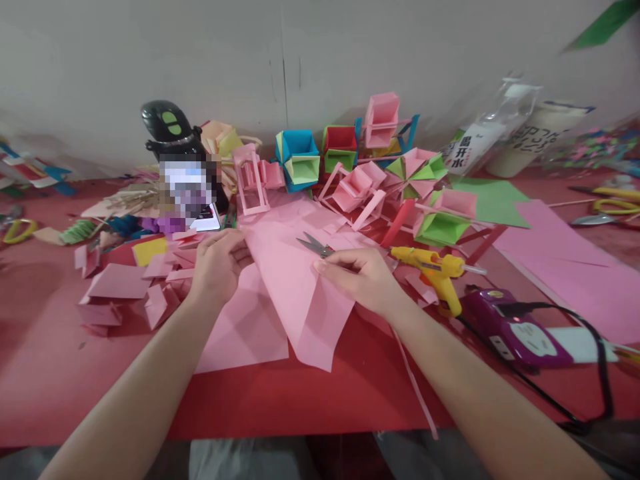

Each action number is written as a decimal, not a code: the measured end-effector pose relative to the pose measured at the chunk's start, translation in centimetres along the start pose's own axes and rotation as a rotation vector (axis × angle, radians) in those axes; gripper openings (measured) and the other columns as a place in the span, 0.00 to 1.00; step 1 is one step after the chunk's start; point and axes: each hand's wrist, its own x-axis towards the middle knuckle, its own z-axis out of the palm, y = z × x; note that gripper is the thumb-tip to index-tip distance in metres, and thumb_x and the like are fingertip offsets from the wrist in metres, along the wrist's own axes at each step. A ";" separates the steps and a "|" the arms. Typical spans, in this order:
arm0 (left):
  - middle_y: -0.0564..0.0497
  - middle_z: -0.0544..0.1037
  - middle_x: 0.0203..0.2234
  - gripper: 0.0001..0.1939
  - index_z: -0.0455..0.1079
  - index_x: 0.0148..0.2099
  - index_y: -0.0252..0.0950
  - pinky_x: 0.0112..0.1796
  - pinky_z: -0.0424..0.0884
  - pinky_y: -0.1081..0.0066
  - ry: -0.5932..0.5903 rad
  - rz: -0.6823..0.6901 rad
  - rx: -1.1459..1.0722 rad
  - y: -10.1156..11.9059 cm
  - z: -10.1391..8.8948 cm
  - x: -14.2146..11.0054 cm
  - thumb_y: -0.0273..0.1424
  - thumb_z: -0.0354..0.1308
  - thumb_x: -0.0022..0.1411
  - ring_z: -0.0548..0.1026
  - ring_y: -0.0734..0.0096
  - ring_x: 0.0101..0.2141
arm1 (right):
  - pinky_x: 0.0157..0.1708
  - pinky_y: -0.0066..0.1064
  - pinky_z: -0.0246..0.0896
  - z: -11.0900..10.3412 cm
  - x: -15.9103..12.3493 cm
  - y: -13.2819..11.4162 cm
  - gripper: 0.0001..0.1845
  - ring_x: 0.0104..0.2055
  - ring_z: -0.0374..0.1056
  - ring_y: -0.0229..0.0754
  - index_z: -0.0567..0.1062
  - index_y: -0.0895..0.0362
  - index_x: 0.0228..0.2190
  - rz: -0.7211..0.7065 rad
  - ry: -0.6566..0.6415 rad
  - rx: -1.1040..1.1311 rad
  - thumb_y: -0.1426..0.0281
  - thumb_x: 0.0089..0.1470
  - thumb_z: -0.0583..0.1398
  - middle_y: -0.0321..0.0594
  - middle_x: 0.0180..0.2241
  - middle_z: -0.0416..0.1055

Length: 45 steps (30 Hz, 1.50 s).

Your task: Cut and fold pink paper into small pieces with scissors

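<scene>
A sheet of pink paper lies bent and partly raised at the middle of the table. My left hand is closed on its upper left edge, with the fingertips partly hidden by the sheet. In my right hand is a pair of scissors, blades a little apart and pointing left over the paper. The scissors' handles are hidden in my fingers. Beneath the bent sheet, another flat pink sheet rests on the red table.
Folded pink pieces lie at left, near a phone on a black stand. Paper models line the wall. A yellow glue gun, purple power strip with black cable and a bottle stand or lie at right.
</scene>
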 end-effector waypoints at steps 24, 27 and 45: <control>0.49 0.80 0.26 0.15 0.75 0.29 0.31 0.34 0.77 0.68 -0.183 -0.081 0.126 -0.2 0.2 -0.9 0.36 0.74 0.48 0.79 0.68 0.27 | 0.27 0.29 0.56 -0.3 0.0 0.4 0.14 0.27 0.63 0.37 0.83 0.57 0.27 -0.060 0.109 -0.082 0.60 0.56 0.65 0.36 0.23 0.72; 0.49 0.80 0.26 0.15 0.74 0.28 0.32 0.35 0.77 0.66 -0.164 -0.048 0.098 -0.1 0.3 -0.9 0.36 0.74 0.49 0.80 0.66 0.28 | 0.28 0.29 0.58 -0.2 0.0 0.4 0.14 0.28 0.66 0.37 0.84 0.56 0.27 -0.065 0.110 -0.071 0.60 0.56 0.65 0.36 0.24 0.74; 0.42 0.84 0.34 0.18 0.80 0.38 0.29 0.38 0.79 0.64 -0.341 -0.176 0.158 -0.8 1.2 -2.0 0.38 0.74 0.51 0.82 0.62 0.34 | 0.33 0.31 0.64 -0.1 0.0 0.3 0.12 0.31 0.71 0.41 0.83 0.56 0.27 -0.133 0.313 -0.088 0.62 0.57 0.65 0.36 0.26 0.77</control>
